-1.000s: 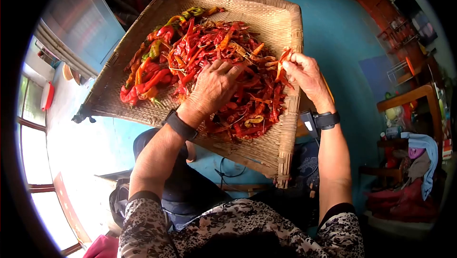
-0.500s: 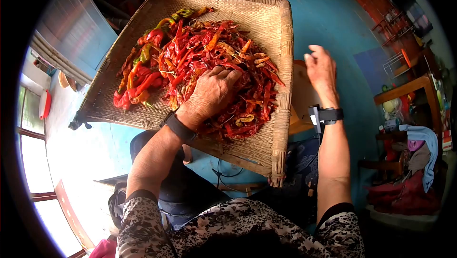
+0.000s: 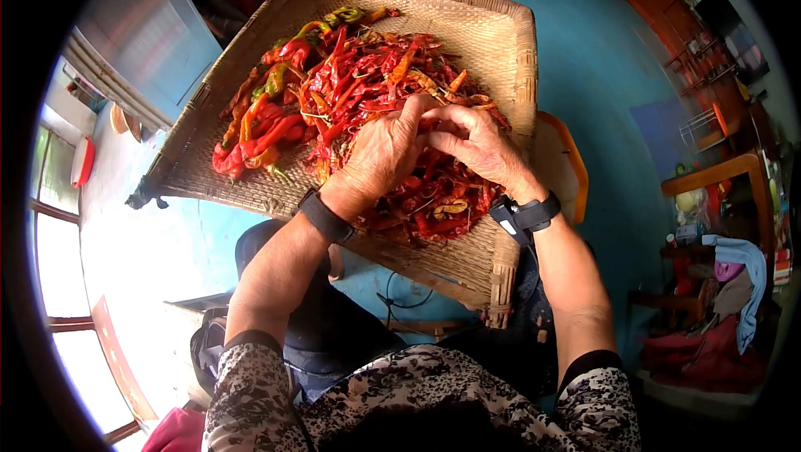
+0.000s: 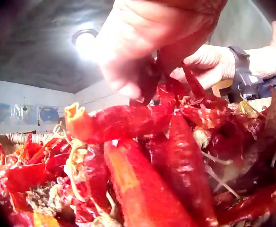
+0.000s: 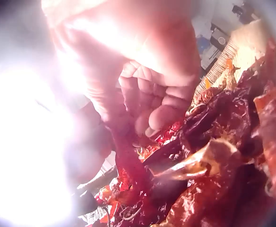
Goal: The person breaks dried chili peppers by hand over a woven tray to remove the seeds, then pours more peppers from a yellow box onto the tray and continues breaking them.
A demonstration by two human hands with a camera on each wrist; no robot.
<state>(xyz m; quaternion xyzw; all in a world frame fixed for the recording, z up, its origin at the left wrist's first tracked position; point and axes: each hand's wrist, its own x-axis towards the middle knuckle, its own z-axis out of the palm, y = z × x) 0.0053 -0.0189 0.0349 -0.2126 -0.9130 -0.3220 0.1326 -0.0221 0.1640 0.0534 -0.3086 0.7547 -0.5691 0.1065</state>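
Note:
A heap of dried red chili peppers (image 3: 350, 89) fills the middle of a woven basket tray (image 3: 492, 27) in the head view. Over the heap, my left hand (image 3: 385, 148) has its fingers bent down among the peppers. Dark red chili (image 4: 149, 86) shows between its fingers in the left wrist view. Meeting it from the right is my right hand (image 3: 480, 145), its fingertips right at the left thumb and index finger. The right wrist view shows these fingers curled, the thumb down by a red chili (image 5: 131, 165); I cannot tell whether they grip it.
Fresher red and green peppers (image 3: 267, 131) lie along the tray's left side. The tray rests over the person's lap. A pale orange-edged container (image 3: 571, 164) stands beyond its right edge. A chair with clothes (image 3: 734, 285) is farther right.
My right hand first held a chili at the tray's right rim, then was out past the rim without it. Now it is back beside my left hand, which has stayed over the heap.

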